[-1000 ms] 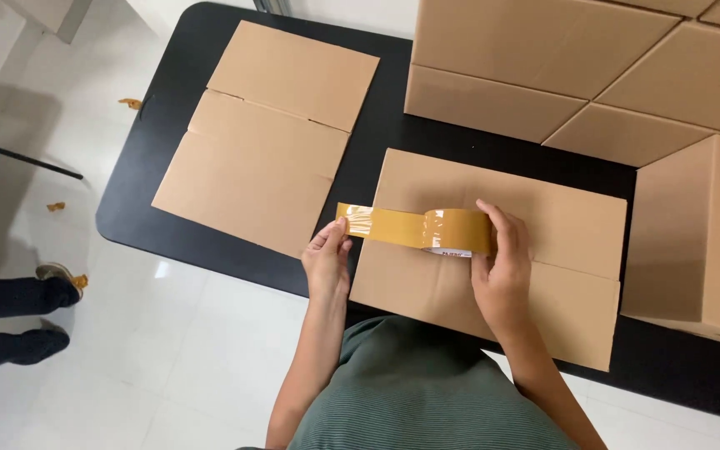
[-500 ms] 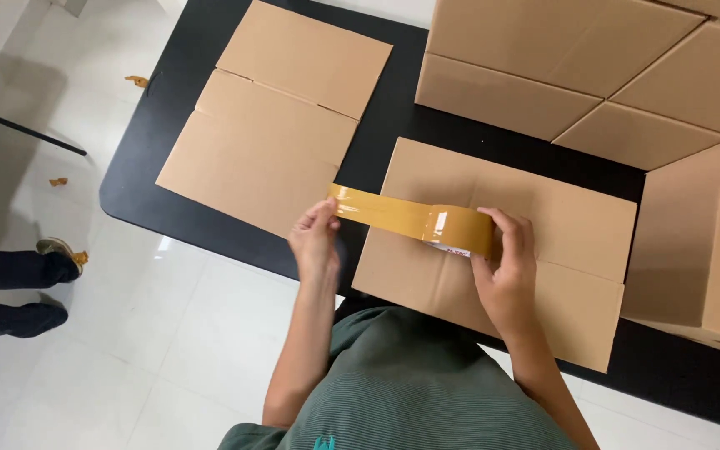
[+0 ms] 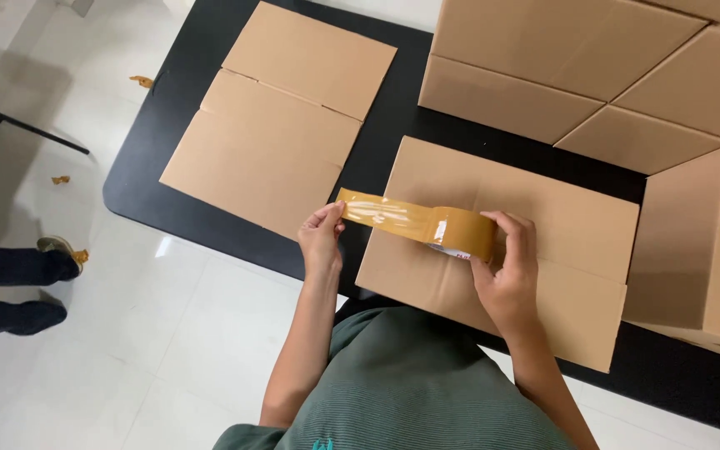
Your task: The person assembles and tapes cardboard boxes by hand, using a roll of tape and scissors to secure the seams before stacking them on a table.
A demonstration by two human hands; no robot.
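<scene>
The right hand has its grip closed around a roll of brown tape, fingers curled over the far side of the roll and the thumb on the near side. The left hand pinches the free end of the tape strip between thumb and fingertips, its grip closed on that end. The strip runs taut between the two hands, just above the left edge of the closed cardboard box that lies on the black tabletop in front of the person.

Compared with half a second ago, the strip looks about as long, and the left hand has stayed off the box's left edge, over the tabletop's near rim. A second ago the strip was shorter and the left hand was closer to the box. The right hand and roll sit over the box's middle as before.

To the left, a flattened cardboard box lies on the tabletop, well apart from the hands. More cardboard boxes are stacked behind and to the right. On the white floor at left, another person's shoes and dark trouser legs show.
</scene>
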